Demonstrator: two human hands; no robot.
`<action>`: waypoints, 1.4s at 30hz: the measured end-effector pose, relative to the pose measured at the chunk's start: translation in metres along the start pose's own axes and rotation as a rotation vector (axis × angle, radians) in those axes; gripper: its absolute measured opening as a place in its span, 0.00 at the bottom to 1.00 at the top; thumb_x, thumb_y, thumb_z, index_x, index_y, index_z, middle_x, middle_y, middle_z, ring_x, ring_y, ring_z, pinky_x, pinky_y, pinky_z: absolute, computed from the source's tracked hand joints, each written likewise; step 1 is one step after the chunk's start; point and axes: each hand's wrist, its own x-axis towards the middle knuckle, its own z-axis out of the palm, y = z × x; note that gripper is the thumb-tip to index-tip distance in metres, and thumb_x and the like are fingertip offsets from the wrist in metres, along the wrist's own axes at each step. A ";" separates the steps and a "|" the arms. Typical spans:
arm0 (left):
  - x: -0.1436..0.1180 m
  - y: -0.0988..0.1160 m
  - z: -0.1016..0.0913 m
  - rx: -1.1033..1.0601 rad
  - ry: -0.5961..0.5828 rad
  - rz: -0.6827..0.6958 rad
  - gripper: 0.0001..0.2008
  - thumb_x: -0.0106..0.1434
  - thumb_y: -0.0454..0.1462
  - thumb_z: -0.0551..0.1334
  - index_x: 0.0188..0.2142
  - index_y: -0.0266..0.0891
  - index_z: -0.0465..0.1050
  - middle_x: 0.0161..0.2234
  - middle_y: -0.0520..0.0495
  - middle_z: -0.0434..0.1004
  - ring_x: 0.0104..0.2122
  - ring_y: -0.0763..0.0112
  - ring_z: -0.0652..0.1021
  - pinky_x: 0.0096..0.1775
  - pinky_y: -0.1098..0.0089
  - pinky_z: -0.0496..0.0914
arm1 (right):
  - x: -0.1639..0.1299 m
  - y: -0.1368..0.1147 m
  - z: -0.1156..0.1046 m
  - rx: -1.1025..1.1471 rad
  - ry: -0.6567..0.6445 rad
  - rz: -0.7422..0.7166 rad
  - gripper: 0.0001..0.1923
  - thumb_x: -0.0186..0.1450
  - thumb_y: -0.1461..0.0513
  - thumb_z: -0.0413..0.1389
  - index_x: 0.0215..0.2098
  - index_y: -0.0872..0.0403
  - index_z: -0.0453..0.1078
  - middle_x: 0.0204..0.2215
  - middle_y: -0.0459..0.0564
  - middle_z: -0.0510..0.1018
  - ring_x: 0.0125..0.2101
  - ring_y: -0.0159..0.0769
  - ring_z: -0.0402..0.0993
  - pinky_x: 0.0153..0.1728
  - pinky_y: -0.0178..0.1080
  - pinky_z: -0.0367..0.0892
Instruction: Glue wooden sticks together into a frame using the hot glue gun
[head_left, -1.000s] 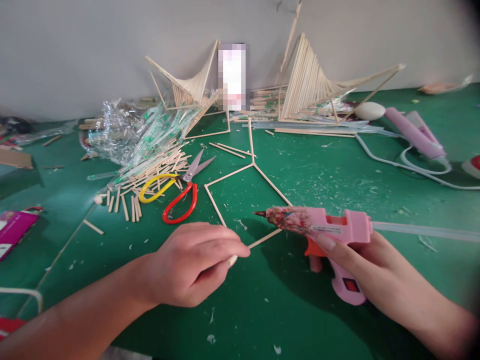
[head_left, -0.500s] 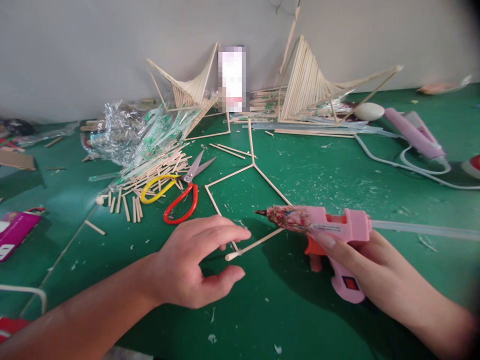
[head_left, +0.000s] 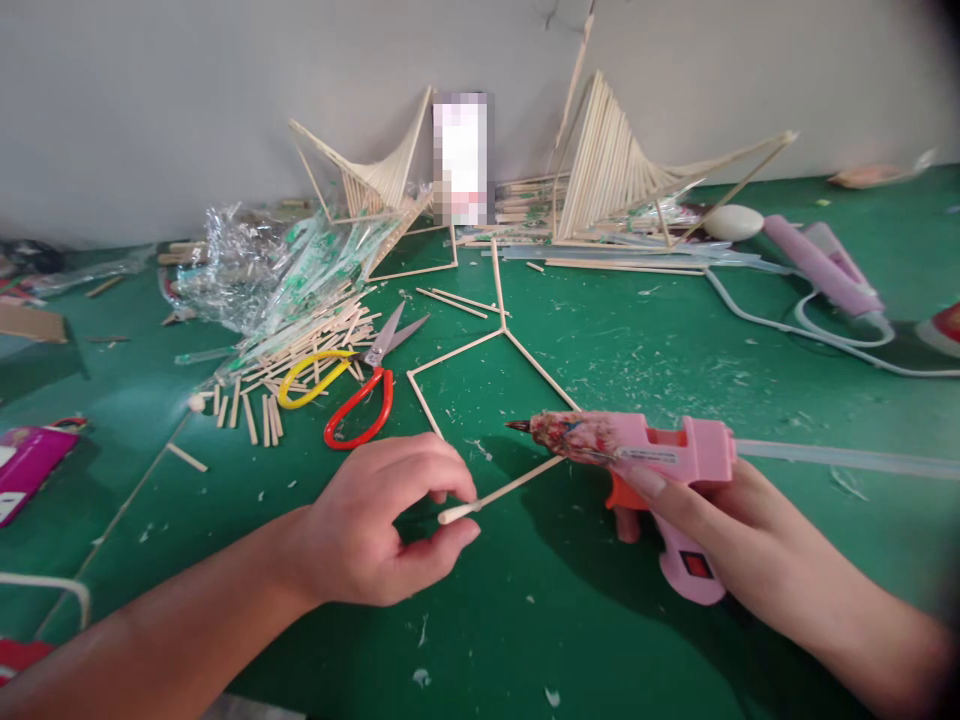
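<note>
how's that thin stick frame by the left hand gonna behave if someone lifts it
The stick frame is probably light, being just a few thin sticks around open space. Each stick looks straight, so likely fairly stiff along its length. The whole may twist or crack at the joints, since the sticks meet only near their ends.
</note>
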 end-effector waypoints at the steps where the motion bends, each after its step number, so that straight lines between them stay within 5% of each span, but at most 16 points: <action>1: 0.000 0.000 0.000 -0.006 0.001 -0.008 0.09 0.57 0.27 0.63 0.38 0.35 0.68 0.31 0.46 0.74 0.31 0.71 0.75 0.34 0.71 0.70 | 0.001 0.001 -0.001 -0.003 -0.009 0.001 0.30 0.55 0.35 0.52 0.30 0.52 0.72 0.25 0.52 0.77 0.23 0.37 0.70 0.16 0.35 0.58; 7: 0.001 0.001 0.001 -0.024 0.000 -0.029 0.09 0.58 0.28 0.64 0.38 0.36 0.67 0.31 0.47 0.73 0.31 0.71 0.75 0.34 0.71 0.70 | -0.004 -0.005 0.003 -0.018 0.032 -0.012 0.31 0.55 0.34 0.51 0.24 0.53 0.71 0.20 0.49 0.74 0.18 0.31 0.62 0.17 0.34 0.56; 15: -0.001 -0.005 -0.011 0.077 -0.112 -0.065 0.20 0.56 0.28 0.60 0.50 0.36 0.66 0.33 0.48 0.72 0.32 0.72 0.74 0.37 0.71 0.70 | -0.009 -0.013 0.007 0.001 0.086 -0.028 0.29 0.57 0.37 0.52 0.26 0.53 0.71 0.21 0.50 0.75 0.21 0.35 0.65 0.21 0.36 0.57; 23: 0.003 -0.017 -0.019 0.212 -0.111 -0.063 0.13 0.62 0.28 0.58 0.45 0.40 0.72 0.32 0.50 0.76 0.29 0.76 0.75 0.34 0.75 0.69 | -0.005 -0.009 0.003 -0.012 0.028 -0.055 0.30 0.57 0.36 0.51 0.24 0.53 0.71 0.20 0.49 0.75 0.20 0.33 0.63 0.19 0.35 0.57; 28: 0.005 -0.025 -0.022 0.212 0.170 -0.248 0.05 0.61 0.31 0.63 0.36 0.41 0.77 0.33 0.51 0.79 0.31 0.75 0.77 0.36 0.75 0.71 | -0.008 -0.012 0.006 0.025 0.085 -0.021 0.27 0.57 0.38 0.54 0.23 0.53 0.69 0.18 0.47 0.74 0.18 0.30 0.61 0.18 0.33 0.55; 32: 0.006 -0.029 -0.022 -0.146 0.469 -0.499 0.04 0.61 0.33 0.65 0.35 0.42 0.78 0.25 0.53 0.76 0.24 0.76 0.76 0.29 0.76 0.72 | -0.009 -0.012 0.007 0.028 0.081 -0.015 0.27 0.57 0.38 0.53 0.23 0.53 0.69 0.19 0.47 0.74 0.19 0.30 0.62 0.19 0.32 0.55; 37: 0.013 -0.035 -0.031 -0.627 0.788 -0.524 0.05 0.63 0.34 0.62 0.31 0.38 0.77 0.25 0.51 0.74 0.24 0.77 0.74 0.26 0.78 0.71 | -0.001 -0.004 0.001 -0.010 0.017 -0.050 0.29 0.56 0.36 0.52 0.22 0.53 0.70 0.18 0.49 0.75 0.18 0.31 0.63 0.17 0.33 0.57; 42: 0.017 -0.036 -0.045 -0.964 0.885 -0.613 0.11 0.65 0.34 0.57 0.26 0.38 0.70 0.31 0.49 0.76 0.32 0.74 0.78 0.31 0.77 0.74 | 0.001 -0.001 -0.001 -0.038 -0.009 -0.069 0.30 0.55 0.36 0.51 0.23 0.53 0.71 0.19 0.50 0.75 0.17 0.33 0.64 0.16 0.34 0.58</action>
